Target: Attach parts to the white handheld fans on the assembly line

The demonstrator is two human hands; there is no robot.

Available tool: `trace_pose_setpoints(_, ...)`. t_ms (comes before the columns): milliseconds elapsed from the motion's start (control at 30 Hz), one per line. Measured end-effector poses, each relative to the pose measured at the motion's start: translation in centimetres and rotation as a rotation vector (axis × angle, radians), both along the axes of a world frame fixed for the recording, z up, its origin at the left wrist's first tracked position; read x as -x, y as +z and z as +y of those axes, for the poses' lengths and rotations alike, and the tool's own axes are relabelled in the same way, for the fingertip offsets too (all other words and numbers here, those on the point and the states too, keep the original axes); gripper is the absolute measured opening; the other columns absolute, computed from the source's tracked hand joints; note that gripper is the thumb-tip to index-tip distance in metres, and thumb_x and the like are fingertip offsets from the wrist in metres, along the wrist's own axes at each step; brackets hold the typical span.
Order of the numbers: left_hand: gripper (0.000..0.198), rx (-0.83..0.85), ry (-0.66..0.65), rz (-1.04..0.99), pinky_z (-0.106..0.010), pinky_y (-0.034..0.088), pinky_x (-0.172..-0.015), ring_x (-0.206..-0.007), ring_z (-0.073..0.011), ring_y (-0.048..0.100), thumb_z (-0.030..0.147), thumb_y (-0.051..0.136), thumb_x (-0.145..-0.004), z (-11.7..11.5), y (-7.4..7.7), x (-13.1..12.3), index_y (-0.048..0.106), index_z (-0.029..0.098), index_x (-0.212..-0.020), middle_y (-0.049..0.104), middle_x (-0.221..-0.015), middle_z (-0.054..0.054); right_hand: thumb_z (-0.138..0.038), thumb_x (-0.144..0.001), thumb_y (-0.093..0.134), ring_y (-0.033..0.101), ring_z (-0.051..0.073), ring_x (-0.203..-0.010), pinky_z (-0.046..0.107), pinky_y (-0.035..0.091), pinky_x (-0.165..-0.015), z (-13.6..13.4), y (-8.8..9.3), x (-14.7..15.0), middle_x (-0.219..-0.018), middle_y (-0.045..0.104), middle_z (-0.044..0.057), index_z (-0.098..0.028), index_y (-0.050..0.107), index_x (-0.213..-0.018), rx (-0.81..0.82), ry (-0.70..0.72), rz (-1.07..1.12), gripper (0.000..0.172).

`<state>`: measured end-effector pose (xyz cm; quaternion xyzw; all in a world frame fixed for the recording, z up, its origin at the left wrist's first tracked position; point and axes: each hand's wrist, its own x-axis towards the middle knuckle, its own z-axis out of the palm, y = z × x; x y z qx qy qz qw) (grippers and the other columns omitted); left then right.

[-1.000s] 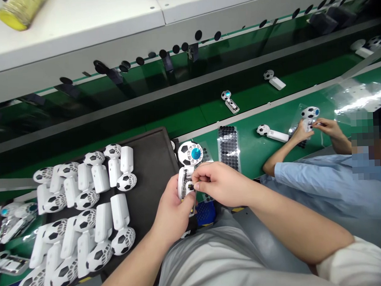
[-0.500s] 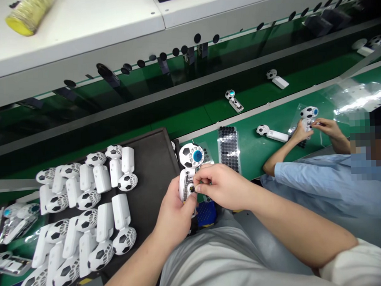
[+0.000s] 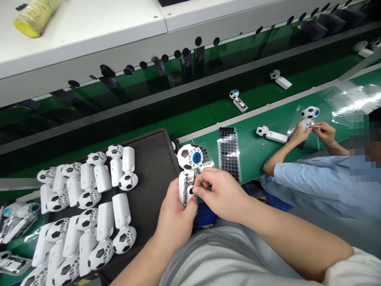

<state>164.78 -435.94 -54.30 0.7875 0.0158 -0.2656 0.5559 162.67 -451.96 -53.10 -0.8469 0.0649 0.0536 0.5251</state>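
From here I can't tell what the right hand [image 3: 220, 192] pinches; it and the left hand [image 3: 176, 212] hide most of the soccer-ball device's handle [image 3: 181, 189]. The frame's right edge nearly cuts off a farther device [image 3: 377, 43].

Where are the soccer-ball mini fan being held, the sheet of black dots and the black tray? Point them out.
soccer-ball mini fan [image 3: 188, 157]: head view, on the ball head.
sheet of black dots [image 3: 229, 154]: head view, on the dots mid-sheet.
black tray [image 3: 152, 159]: head view, on its bare surface.
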Motion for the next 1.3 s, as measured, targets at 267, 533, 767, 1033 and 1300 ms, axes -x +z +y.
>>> trace_pose_setpoints(267,0.043,-0.095,-0.087,-0.074,-0.038,0.048,-0.089,-0.097,-0.0242,0.062,0.029,0.057,-0.085,0.3,0.0,0.1,0.052,0.023,-0.127,0.066,-0.111,-0.005,-0.009,-0.080,0.068,0.052,0.013,-0.068,0.027,0.037,-0.063,0.3,0.2,0.4,-0.069,0.053,-0.003,-0.020,0.061,-0.070,0.023,-0.030,0.000,0.016)
trace_pose_setpoints(533,0.043,-0.125,-0.068,-0.089,-0.036,0.047,-0.087,-0.097,-0.0244,0.062,0.035,0.059,-0.084,0.0,0.3,0.1,0.054,0.021,-0.125,0.066,-0.110,-0.006,-0.007,-0.076,0.067,0.053,0.015,-0.070,0.028,0.039,-0.065,0.8,0.1,0.5,-0.070,0.055,-0.002,-0.021,0.062,-0.070,0.019,-0.069,-0.004,0.016)
trace_pose_setpoints(767,0.045,-0.146,-0.127,-0.095,-0.036,0.049,-0.086,-0.093,-0.0239,0.064,0.031,0.059,-0.083,0.6,0.3,-0.1,0.053,0.024,-0.128,0.067,-0.107,-0.004,-0.015,-0.066,0.071,0.044,0.011,-0.055,0.026,0.035,-0.052,1.5,-0.4,0.2,-0.059,0.047,-0.007,-0.022,0.052,-0.064,-0.292,-0.264,0.200,0.020)
trace_pose_setpoints(1033,0.050,0.298,0.088,0.387,-0.030,0.051,-0.054,-0.062,-0.0181,0.061,0.039,0.063,-0.076,-0.1,0.2,-0.3,0.051,0.020,-0.120,0.062,-0.080,-0.001,-0.030,-0.065,0.074,0.052,0.012,-0.058,0.027,0.045,-0.057,1.7,-2.8,-0.3,-0.066,0.051,-0.006,-0.022,0.054,-0.077,-0.756,-0.389,0.156,0.025)
trace_pose_setpoints(1300,0.079,0.136,-0.038,0.224,-0.041,0.054,-0.083,-0.095,-0.0249,0.067,0.042,0.054,-0.085,-0.2,-1.3,-1.3,0.019,0.024,-0.154,0.065,-0.119,-0.011,-0.038,-0.076,0.074,0.066,0.020,-0.083,0.033,0.054,-0.076,1.8,-5.9,-0.1,-0.098,0.070,0.003,-0.022,0.065,-0.114,-0.868,-0.184,0.189,0.043)
